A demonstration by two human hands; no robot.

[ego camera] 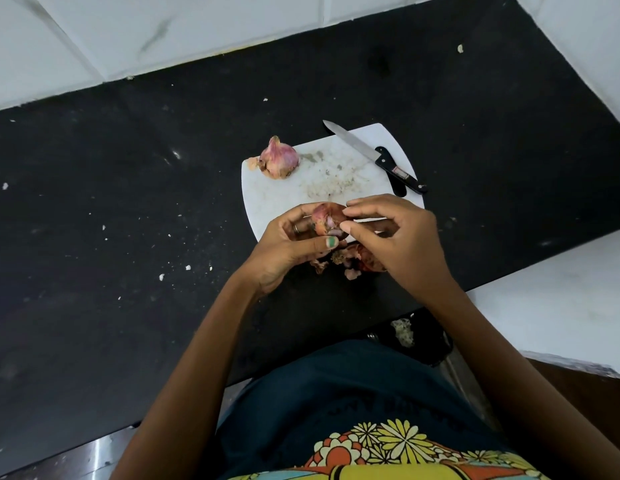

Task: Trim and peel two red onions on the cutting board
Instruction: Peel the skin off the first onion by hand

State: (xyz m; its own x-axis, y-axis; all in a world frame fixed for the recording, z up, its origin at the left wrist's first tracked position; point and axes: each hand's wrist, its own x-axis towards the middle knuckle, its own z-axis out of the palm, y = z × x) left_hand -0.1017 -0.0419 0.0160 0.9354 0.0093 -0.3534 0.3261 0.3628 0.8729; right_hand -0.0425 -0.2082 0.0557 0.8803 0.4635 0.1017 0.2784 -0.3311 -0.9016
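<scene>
My left hand [287, 242] grips a small red onion [325, 220] above the near edge of the white cutting board [277, 202]. My right hand [395, 237] pinches the onion's skin at its right side with thumb and forefinger. A second red onion [279, 158], unpeeled with its pointed top up, stands at the board's far left corner. A black-handled knife [374, 155] lies across the board's far right corner, blade pointing left and away. Torn skins and trimmings [353, 261] lie on the counter just below my hands.
The board sits on a black speckled counter [128, 202] with white crumbs scattered over it. White tiled walls [197, 26] border it at the back and right. A white ledge [561, 299] lies at the near right.
</scene>
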